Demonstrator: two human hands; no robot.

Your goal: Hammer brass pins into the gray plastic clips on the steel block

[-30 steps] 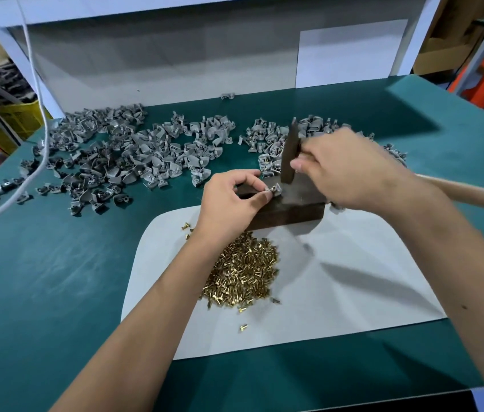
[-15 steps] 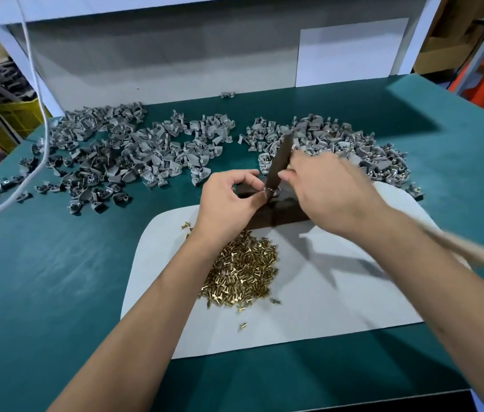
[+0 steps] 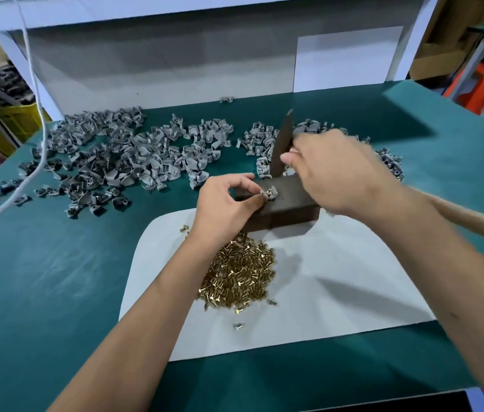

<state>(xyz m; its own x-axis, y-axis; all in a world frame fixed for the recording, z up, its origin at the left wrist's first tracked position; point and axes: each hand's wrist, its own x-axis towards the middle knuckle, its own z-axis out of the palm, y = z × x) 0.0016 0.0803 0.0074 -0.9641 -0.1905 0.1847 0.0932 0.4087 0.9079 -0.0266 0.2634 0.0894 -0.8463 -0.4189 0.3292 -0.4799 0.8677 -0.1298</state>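
A dark steel block (image 3: 287, 208) stands at the far edge of a white mat (image 3: 339, 292). On its top sits one gray clip (image 3: 269, 193) with a brass pin in it, pinched at its left side by my left hand (image 3: 226, 203). My right hand (image 3: 336, 171) grips a hammer; its dark head (image 3: 282, 145) is raised above the clip and its wooden handle (image 3: 472, 221) runs off to the right. A heap of brass pins (image 3: 239, 276) lies on the mat below my left wrist.
Loose gray clips (image 3: 128, 162) lie spread across the green table (image 3: 41, 278) behind the block, with a second heap (image 3: 386, 162) behind my right hand. A white cable (image 3: 38, 120) hangs at the left. A white wall panel (image 3: 175, 63) closes the back.
The hammer head came down onto the clip half a second ago and is now lifted again. My left hand stayed pinching the clip on the block.
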